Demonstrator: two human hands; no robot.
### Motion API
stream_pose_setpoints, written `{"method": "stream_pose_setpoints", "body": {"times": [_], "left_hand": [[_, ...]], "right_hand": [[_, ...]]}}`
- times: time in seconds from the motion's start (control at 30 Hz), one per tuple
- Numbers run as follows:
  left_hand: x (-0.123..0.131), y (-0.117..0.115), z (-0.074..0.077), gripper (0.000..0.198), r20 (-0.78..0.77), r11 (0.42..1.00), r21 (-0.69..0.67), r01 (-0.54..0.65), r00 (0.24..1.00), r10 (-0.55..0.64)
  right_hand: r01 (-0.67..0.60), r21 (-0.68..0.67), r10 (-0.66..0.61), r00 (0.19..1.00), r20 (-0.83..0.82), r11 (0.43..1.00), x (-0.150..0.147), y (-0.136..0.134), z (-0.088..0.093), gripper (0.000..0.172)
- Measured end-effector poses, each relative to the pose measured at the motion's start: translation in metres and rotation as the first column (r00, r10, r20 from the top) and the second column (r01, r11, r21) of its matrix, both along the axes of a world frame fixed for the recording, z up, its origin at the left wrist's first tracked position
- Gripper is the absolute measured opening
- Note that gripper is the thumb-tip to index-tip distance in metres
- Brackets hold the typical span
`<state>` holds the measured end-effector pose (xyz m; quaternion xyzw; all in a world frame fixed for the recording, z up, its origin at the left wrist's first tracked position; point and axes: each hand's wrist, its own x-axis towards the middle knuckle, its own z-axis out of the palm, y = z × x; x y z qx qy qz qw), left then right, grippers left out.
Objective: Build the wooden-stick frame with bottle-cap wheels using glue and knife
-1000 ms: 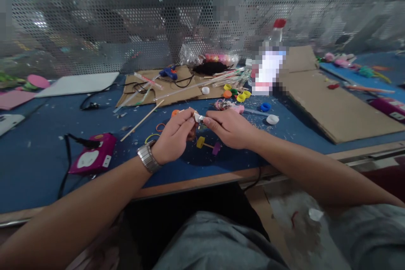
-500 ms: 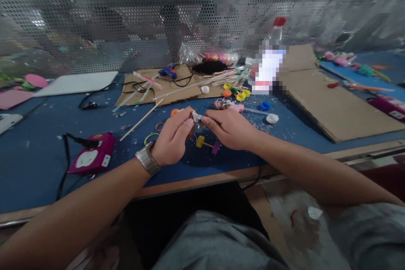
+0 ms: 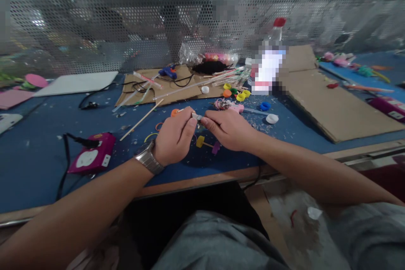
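Observation:
Both hands meet over the blue table, fingertips close together. Pinched in my right hand [image 3: 226, 130] is a small blade [image 3: 197, 117], its tip pointing left. The fingers of my left hand [image 3: 175, 137] are closed at the blade's tip, around something too hidden to make out. Just below the gap between my hands lie a yellow cap [image 3: 200, 141] and a purple cap [image 3: 216, 147], joined by a thin stick. An orange cap [image 3: 174, 112] shows behind my left hand. A pink glue gun [image 3: 233, 106] lies behind my right hand.
A magenta power box [image 3: 96, 152] with a black cable is at left, near a wooden stick [image 3: 142, 119]. Cardboard [image 3: 338, 105] lies at right. Behind are a blue glue gun [image 3: 167, 71], loose caps, sticks, a red-capped bottle [image 3: 279, 22] and a perforated metal screen [image 3: 133, 21].
My left hand has rolled slightly, and its wrist has shifted a little to the right. The blade now shows at a flatter angle between my hands. My right hand has barely moved.

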<state>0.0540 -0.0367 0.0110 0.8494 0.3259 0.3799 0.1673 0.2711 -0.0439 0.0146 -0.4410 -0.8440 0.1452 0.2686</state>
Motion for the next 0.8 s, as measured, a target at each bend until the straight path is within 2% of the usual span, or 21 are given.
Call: {"method": "stream_pose_setpoints", "body": {"times": [0.2,0.4,0.63,0.8], "left_hand": [[0.0,0.0023,-0.0019,0.033,0.007,1.0,0.015,-0.007,1.0,0.007],[-0.0013,0.0047,-0.0033,0.026,-0.026,0.999,0.024,0.038,0.999,-0.037],[0.0006,0.0025,-0.002,0.023,-0.028,0.999,0.047,-0.017,0.999,0.019],[0.0005,0.0007,-0.0014,0.024,-0.013,0.998,0.052,-0.042,0.999,0.043]], "right_hand": [[-0.008,0.026,0.007,1.0,0.03,1.0,0.0002,0.0005,-0.0011,0.055],[0.001,0.021,-0.002,1.0,0.026,1.0,-0.0012,-0.002,0.0008,0.064],[0.022,0.047,-0.024,0.999,0.04,0.999,-0.0033,-0.0037,0.0011,0.068],[0.019,0.045,-0.02,1.0,0.015,0.999,-0.0034,-0.003,-0.0005,0.064]]}}
